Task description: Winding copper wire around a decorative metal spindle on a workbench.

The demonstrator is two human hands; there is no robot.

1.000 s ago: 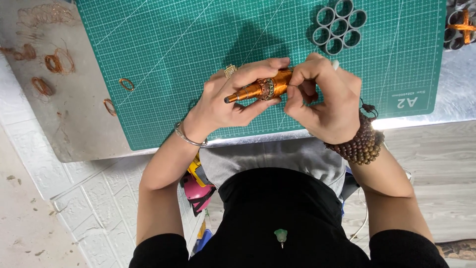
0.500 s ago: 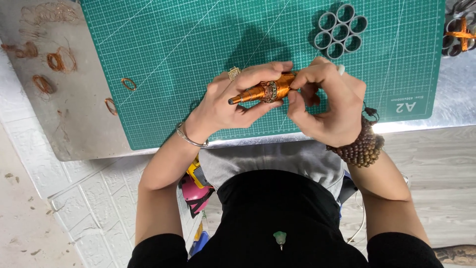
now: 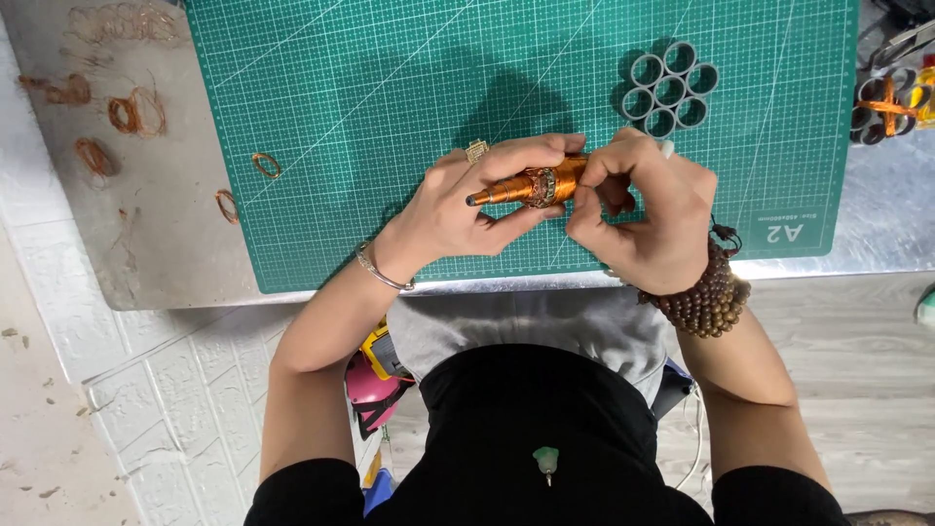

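Both my hands meet over the near edge of a green cutting mat [image 3: 390, 88]. My left hand [image 3: 463, 209] wraps its fingers around an orange tapered mandrel [image 3: 516, 187] that points left and carries a small ring wound with wire. My right hand [image 3: 648, 219] grips the thick right end of the mandrel, its thumb and forefinger pinched close to the ring. A metal bangle sits on my left wrist and a brown bead bracelet [image 3: 706, 297] on my right.
A cluster of grey rings [image 3: 670, 90] lies on the mat's far right. Several copper wire loops [image 3: 127, 112] are scattered on the grey tabletop [image 3: 166, 244] to the left. Tools and orange-wrapped rings [image 3: 886, 102] sit at the right edge.
Both hands have stayed in place on the mandrel. My right fingers have shifted slightly at the ring.
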